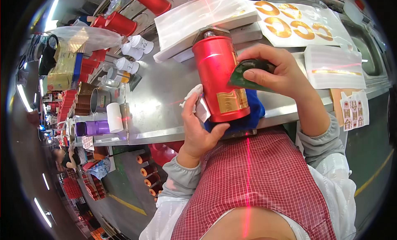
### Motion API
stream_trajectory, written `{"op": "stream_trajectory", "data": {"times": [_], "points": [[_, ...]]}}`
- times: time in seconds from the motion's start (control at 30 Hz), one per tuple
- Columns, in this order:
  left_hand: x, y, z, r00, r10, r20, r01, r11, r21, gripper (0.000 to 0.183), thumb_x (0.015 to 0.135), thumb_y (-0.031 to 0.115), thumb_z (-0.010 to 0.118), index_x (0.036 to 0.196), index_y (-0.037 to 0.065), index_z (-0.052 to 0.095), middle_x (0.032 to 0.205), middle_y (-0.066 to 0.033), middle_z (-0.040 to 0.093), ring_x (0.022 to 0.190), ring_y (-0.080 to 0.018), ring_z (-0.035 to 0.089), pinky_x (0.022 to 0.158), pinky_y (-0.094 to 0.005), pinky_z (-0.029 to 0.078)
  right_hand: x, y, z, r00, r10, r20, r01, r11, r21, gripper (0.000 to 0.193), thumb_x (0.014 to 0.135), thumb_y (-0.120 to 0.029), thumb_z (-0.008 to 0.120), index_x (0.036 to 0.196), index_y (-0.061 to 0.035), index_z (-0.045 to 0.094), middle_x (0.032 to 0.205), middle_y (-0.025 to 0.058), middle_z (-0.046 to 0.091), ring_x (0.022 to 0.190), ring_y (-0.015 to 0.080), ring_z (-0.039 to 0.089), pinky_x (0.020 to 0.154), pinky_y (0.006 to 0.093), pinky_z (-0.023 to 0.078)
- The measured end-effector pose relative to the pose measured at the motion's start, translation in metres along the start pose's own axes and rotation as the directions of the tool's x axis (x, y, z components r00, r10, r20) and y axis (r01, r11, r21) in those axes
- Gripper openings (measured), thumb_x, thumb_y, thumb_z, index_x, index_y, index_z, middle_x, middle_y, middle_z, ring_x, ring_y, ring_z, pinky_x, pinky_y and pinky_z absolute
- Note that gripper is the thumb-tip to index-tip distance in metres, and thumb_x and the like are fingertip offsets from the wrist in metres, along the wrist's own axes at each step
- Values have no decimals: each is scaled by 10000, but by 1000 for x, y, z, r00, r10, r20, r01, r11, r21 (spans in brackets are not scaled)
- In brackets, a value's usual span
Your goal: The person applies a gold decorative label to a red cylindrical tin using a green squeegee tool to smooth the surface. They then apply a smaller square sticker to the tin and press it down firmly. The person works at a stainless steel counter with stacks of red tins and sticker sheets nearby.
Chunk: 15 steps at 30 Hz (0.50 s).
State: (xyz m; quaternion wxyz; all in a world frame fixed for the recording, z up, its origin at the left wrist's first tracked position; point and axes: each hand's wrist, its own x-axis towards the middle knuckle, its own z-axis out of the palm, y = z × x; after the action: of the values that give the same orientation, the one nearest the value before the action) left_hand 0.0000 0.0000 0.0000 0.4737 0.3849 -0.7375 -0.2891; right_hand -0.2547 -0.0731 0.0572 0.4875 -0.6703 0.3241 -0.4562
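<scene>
A glossy red canister [213,66] with a gold label [232,103] low on its side lies tilted on a blue cloth [257,110] at the bench's front edge. Cupped against its lower left side is my left hand [197,130], with the thumb by its base. White wrapping covers a fingertip, and a small white piece [202,110] shows beside the palm; whether it is paper or cloth I cannot tell. My right hand [276,72] pinches a dark green scraper [250,74], its edge against the canister's right side above the label.
Beyond the canister stands a long white box [202,21]. Sheets of gold ring stickers [285,21] and a gold strip sheet [335,68] lie to the right. White cups [140,43], a paper roll [115,117] and a purple container [93,127] stand left. A red laser line crosses the scene.
</scene>
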Motion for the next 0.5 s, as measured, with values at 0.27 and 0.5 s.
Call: {"op": "stream_trajectory", "data": {"times": [0.27,0.5], "points": [[55,51,-13,986,104,134,-135,958,252,650,769,-106,551,1367,-16,310,1260,-182,482,1054,-261,576,994,-403,423,4,-1,1,998,-37,-47,34,997,-75,260,854,-140,705,1083,-31,647,892,9,647,823,61,578,731,229,490],[67,64,-2,936,235,261,-341,783,520,573,715,-113,560,1268,-3,457,1093,-180,578,868,-342,581,840,-467,428,2,-6,-4,999,-32,-33,29,996,-85,253,854,-141,703,1076,-35,645,870,11,646,796,62,576,707,226,488]]}}
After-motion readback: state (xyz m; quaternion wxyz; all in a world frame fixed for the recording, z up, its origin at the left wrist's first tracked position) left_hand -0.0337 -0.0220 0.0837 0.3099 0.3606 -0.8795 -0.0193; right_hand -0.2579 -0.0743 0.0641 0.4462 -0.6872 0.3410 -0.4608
